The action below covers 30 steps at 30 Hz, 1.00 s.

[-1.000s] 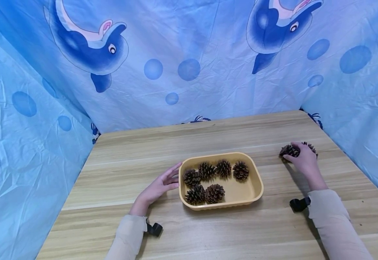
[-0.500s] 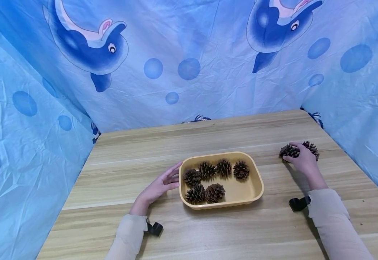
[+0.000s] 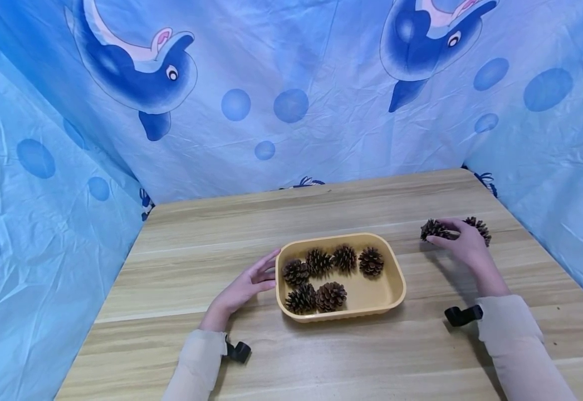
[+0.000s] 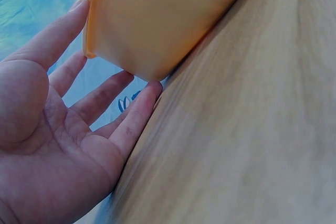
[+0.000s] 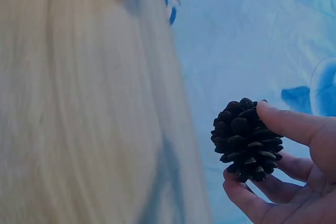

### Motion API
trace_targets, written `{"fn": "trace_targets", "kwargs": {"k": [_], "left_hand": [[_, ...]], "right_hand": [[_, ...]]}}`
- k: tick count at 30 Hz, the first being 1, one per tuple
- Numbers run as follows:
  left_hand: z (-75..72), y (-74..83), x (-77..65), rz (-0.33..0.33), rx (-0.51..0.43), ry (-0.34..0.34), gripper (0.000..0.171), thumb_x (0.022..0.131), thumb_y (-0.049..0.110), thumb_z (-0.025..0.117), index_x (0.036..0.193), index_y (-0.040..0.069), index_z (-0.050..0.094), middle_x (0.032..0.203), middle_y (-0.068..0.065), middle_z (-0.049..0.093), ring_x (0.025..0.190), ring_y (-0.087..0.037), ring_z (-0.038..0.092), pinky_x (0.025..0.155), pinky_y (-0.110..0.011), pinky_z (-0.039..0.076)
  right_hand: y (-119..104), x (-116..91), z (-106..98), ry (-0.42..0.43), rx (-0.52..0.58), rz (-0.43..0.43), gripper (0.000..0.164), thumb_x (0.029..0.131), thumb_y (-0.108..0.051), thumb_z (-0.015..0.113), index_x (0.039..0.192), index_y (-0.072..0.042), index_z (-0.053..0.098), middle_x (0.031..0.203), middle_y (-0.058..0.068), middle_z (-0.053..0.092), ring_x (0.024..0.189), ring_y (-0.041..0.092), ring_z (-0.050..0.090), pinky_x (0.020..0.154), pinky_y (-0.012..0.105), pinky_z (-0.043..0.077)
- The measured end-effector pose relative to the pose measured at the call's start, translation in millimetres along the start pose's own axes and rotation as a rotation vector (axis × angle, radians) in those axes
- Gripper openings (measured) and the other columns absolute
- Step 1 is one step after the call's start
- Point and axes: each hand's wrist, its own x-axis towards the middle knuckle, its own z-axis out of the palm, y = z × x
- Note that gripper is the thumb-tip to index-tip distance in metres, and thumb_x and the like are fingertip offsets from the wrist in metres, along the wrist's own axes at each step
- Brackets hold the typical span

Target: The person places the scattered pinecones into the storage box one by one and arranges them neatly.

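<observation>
My right hand pinches a pine cone between thumb and fingers at the right of the table. In the right wrist view the held pine cone is dark with spread scales. A second pine cone lies just behind that hand, partly hidden by it. My left hand rests its fingertips against the left side of a yellow tub. The left wrist view shows the fingers nearly straight along the tub's outer wall. Several pine cones sit in the tub, mostly toward its left and back.
The wood-grain table extends around the tub on all sides. Blue cloth printed with dolphins and bubbles hangs behind the table and at both sides. A black camera mount juts from the right wrist, another mount from the left.
My right hand has lifted the pine cone a little and shifted it slightly left, away from the second pine cone. The left hand and the tub stay put.
</observation>
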Motion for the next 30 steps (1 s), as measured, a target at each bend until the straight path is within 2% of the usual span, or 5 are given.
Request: {"fn": "trace_targets", "kwargs": {"k": [8, 11, 16, 20, 30], "left_hand": [[-0.1, 0.0, 0.6, 0.002, 0.003, -0.001, 0.079, 0.093, 0.016, 0.062, 0.156, 0.022, 0.016, 0.159, -0.02, 0.023, 0.139, -0.046, 0.035, 0.114, -0.054, 0.035], [0.1, 0.2, 0.6, 0.001, 0.004, 0.001, 0.078, 0.093, 0.015, 0.062, 0.156, 0.023, 0.017, 0.159, -0.019, 0.023, 0.139, -0.046, 0.035, 0.114, -0.054, 0.035], [0.3, 0.5, 0.2, 0.001, 0.0, -0.002, 0.078, 0.093, 0.015, 0.062, 0.156, 0.023, 0.017, 0.16, -0.019, 0.022, 0.139, -0.045, 0.035, 0.114, -0.054, 0.034], [-0.1, 0.1, 0.3, 0.002, -0.003, -0.002, 0.078, 0.093, 0.015, 0.062, 0.156, 0.023, 0.017, 0.159, -0.019, 0.022, 0.139, -0.045, 0.035, 0.114, -0.053, 0.034], [-1.4, -1.9, 0.7, 0.005, 0.004, -0.008, 0.078, 0.093, 0.015, 0.062, 0.156, 0.022, 0.017, 0.159, -0.02, 0.024, 0.138, -0.045, 0.036, 0.113, -0.052, 0.037]], "right_hand": [[-25, -13, -1, -0.038, 0.109, -0.076, 0.071, 0.089, -0.038, 0.069, 0.145, -0.003, 0.042, 0.15, 0.031, 0.035, 0.132, 0.052, 0.038, 0.104, 0.065, 0.037], [-32, -18, 0, -0.041, 0.108, -0.1, 0.069, 0.088, -0.037, 0.07, 0.143, -0.004, 0.044, 0.147, 0.029, 0.041, 0.124, 0.042, 0.051, 0.097, 0.04, 0.05], [-42, -27, 1, -0.087, 0.158, -0.128, 0.066, 0.088, -0.036, 0.07, 0.143, -0.006, 0.046, 0.143, 0.024, 0.048, 0.1, -0.006, 0.054, 0.078, 0.006, 0.045], [-50, -34, 6, -0.129, 0.227, -0.178, 0.063, 0.089, -0.028, 0.07, 0.141, -0.003, 0.046, 0.142, 0.025, 0.048, 0.097, -0.019, 0.048, 0.081, 0.003, 0.045], [-63, -57, 20, -0.205, 0.282, -0.235, 0.059, 0.087, -0.02, 0.072, 0.138, 0.0, 0.049, 0.137, 0.026, 0.053, 0.099, -0.017, 0.052, 0.085, 0.007, 0.049]]}}
